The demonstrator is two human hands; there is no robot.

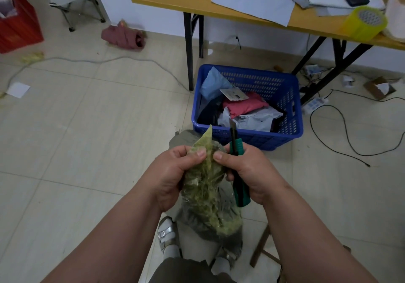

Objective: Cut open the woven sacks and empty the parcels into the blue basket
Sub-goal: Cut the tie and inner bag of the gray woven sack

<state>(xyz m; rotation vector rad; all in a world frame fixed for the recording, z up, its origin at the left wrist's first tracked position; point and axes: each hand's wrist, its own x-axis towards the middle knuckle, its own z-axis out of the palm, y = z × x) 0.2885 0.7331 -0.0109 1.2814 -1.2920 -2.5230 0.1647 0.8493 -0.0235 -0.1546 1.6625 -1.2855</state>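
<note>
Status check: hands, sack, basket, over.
Left hand pinches green sack; right hand holds sack and cutter, blade out. Blue basket already holds parcels. Nothing blocking.

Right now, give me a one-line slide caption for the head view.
Both hands pinch the sack top, left hand bare, right hand also gripping a knife, before the part-filled basket.

Soft even indoor light, faint shadows, wide-angle edge bending.
</note>
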